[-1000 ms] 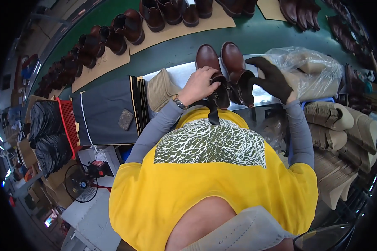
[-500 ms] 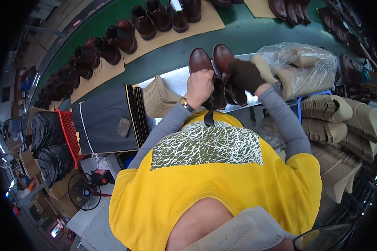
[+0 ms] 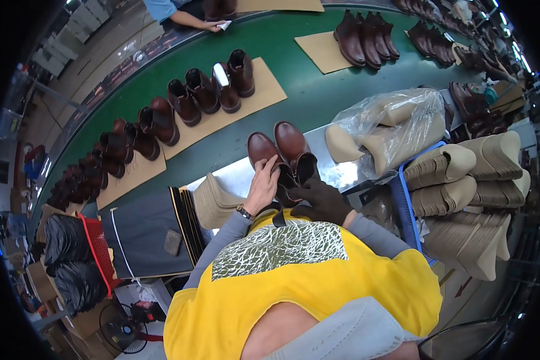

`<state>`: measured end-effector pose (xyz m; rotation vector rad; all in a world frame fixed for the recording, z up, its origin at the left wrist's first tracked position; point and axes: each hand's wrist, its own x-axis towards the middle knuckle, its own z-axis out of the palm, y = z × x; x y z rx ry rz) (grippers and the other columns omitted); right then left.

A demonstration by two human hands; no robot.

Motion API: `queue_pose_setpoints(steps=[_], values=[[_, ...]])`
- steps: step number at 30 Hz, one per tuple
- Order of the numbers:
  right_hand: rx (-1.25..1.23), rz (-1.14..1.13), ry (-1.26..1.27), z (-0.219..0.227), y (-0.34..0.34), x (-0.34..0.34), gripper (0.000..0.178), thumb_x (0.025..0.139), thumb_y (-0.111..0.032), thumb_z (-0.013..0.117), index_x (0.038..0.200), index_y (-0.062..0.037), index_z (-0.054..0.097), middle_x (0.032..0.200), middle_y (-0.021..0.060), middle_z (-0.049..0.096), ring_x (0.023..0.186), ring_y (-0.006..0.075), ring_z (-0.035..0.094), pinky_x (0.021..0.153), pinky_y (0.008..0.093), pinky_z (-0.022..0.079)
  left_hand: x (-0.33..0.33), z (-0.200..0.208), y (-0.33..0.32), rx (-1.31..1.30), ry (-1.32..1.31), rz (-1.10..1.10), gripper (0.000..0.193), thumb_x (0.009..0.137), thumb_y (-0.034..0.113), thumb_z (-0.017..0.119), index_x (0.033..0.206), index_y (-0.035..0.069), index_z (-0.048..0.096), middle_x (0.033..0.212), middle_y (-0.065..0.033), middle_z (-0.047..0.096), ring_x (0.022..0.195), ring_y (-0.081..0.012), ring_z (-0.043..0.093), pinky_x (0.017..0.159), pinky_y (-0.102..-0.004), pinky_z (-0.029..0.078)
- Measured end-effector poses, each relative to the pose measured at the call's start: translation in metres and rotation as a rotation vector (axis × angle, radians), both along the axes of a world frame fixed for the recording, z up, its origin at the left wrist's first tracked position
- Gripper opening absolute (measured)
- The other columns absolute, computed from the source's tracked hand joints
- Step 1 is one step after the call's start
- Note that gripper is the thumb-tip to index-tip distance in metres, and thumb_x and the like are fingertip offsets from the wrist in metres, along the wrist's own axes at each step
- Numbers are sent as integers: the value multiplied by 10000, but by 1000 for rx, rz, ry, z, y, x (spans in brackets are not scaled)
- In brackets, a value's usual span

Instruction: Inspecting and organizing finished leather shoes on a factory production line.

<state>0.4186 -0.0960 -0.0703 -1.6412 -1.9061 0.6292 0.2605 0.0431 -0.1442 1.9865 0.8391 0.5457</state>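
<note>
Two dark brown leather boots stand side by side in front of me, toes pointing away: the left boot (image 3: 261,147) and the right boot (image 3: 292,141). My left hand (image 3: 262,185), bare with a watch at the wrist, is closed on the left boot, its fingers on the upper behind the toe. My right hand (image 3: 325,203) wears a dark brown glove. Its fingers are bent around the near end of the left boot's shaft, just below the right boot's opening. The glove hides part of both shafts.
Rows of brown boots (image 3: 201,90) stand on cardboard (image 3: 264,84) on the green conveyor (image 3: 264,45). A plastic bag (image 3: 402,114) of beige inserts and a blue basket (image 3: 407,207) lie right. Stacked dark sheets (image 3: 144,234) lie left. A co-worker's hand (image 3: 213,26) holds something white.
The view has tilted, bringing the co-worker's arm into sight. My gloved right hand has moved from the right boot's side to the near end of the shafts. My left hand stays on the left boot.
</note>
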Motion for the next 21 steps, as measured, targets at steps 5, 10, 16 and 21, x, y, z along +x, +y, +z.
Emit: queue_pose_setpoints(steps=[5, 10, 16, 21], values=[[15, -250, 28, -19, 31, 18, 291, 755, -382, 712, 789, -96, 677, 776, 87, 633, 715, 224, 631, 642, 338, 500, 11, 22, 9, -413, -124, 51, 521, 974, 336, 474, 1371, 6, 406, 1209, -197, 476, 1042, -281, 551, 813, -347, 488], [57, -411, 383, 59, 114, 86, 286, 725, -350, 736, 789, -74, 700, 671, 93, 633, 585, 172, 599, 590, 318, 481, 14, 30, 35, -223, -391, 257, 536, 957, 326, 509, 1360, -12, 406, 1183, -179, 509, 941, -240, 587, 785, -322, 494], [422, -57, -615, 81, 223, 214, 267, 780, -361, 614, 865, -129, 716, 943, 101, 676, 864, 292, 638, 792, 357, 508, 10, -54, 25, 30, 287, 54, 710, 815, 309, 673, 1341, -59, 370, 1275, -277, 468, 1142, -425, 485, 940, -464, 429], [302, -286, -341, 80, 277, 241, 225, 771, -322, 640, 839, -120, 712, 857, 138, 654, 813, 297, 629, 723, 394, 503, 14, -58, 0, 99, 643, -27, 816, 707, 302, 766, 1328, -50, 369, 1389, -289, 328, 1222, -529, 358, 945, -546, 407]])
